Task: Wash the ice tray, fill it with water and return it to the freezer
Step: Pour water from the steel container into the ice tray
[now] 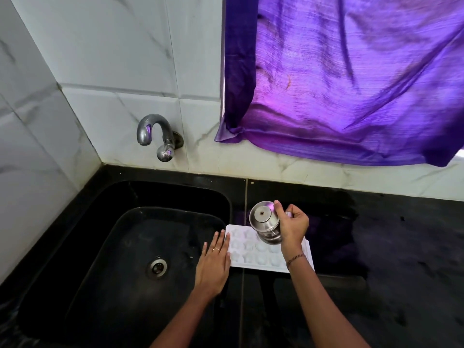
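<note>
Left hand (213, 262) flat, fingers straight, pressing the left edge of the tray (241, 247). Tray lies on counter (376, 272), just right of sink (100, 247). Right hand (293, 227) wraps steel cup (265, 222), tipped mouth-first over tray's far cells.

Filling step, judged: pour slowly, cell by cell, tray level, stop below rims.

Count: one tray, one cup, one sink, one tap (155, 133), one curtain (351, 84). Cells partly hidden, so uncounted.

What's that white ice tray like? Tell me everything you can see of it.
The ice tray is white, plastic-looking and rectangular, with rows of star-shaped pockets. It lies flat on the black counter, just right of the sink. The left hand's straight fingers rest on its left edge. The right hand tips a steel pot above its far right pockets, hiding some; whether they hold water is unclear.
</note>
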`<state>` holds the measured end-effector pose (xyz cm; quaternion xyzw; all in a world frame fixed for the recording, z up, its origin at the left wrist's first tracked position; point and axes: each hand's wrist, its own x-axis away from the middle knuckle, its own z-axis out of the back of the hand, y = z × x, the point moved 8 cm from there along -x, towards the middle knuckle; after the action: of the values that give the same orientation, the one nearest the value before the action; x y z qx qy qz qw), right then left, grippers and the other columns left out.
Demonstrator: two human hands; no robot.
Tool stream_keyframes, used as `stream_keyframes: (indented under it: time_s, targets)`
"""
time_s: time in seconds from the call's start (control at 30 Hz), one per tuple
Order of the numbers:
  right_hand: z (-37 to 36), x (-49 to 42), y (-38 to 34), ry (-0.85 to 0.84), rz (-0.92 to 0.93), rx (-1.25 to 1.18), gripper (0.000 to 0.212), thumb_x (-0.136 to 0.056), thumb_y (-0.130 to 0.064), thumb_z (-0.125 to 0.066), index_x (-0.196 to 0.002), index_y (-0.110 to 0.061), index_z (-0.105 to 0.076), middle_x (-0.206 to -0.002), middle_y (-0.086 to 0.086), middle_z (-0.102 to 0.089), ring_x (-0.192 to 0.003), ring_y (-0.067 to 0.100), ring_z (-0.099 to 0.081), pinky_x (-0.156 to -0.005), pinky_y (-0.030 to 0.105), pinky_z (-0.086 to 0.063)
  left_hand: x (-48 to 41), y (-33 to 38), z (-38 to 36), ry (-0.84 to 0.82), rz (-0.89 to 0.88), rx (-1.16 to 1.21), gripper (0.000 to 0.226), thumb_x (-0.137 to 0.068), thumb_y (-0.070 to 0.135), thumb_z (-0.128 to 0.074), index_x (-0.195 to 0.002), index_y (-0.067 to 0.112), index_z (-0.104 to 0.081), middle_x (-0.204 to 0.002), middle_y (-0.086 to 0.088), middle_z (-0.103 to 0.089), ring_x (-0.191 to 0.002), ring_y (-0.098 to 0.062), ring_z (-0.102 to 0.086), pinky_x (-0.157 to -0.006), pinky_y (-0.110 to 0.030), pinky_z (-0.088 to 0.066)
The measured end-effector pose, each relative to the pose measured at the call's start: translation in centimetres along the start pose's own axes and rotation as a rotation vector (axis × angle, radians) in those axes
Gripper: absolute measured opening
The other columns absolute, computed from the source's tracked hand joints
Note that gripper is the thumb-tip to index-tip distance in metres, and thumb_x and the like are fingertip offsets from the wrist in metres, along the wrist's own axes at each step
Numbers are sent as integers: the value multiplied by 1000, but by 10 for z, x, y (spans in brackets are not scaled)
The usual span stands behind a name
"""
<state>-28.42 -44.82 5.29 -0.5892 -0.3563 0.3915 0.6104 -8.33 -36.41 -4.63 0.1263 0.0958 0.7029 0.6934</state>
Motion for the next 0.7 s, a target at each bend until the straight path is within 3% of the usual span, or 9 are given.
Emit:
stream_keyframes:
  time_s: [0.37,0.53,0.63,0.7]
  targets:
    - [-16,8,-14,-44,140,123,53,-79,-13,-74,-47,-16,-32,-46,-4,-31,-44,6,-29,-48,11,-29,-1,0,-1,11,-26,20,66,-82,42,17,-146,24,12,-158,7,6,-141,-4,17,-114,-27,12]
    - [-18,9,-15,-39,159,161,47,-79,-16,-73,-49,-12,-38,-48,2,-36,-49,10,-31,-49,20,-32,0,0,2,21,-51,-9,59,-87,39,9,-143,21,13,-158,6,1,-142,-6,15,-113,-27,14]
    - [-18,9,-16,-28,170,178,44,-80,-16,-73,-51,-9,-40,-49,4,-37,-50,12,-32,-49,21,-32,-1,-2,0,37,-45,-21,58,-91,37,2,-145,18,5,-158,4,-6,-143,-7,9,-114,-29,9]
    - [-16,8,-16,-16,168,190,44,-80,-17,-73,-51,-6,-42,-49,4,-38,-50,11,-33,-49,20,-32,-1,-4,1,55,-29,-34,57,-94,34,-7,-148,15,-10,-156,2,-20,-142,-9,0,-115,-33,0]
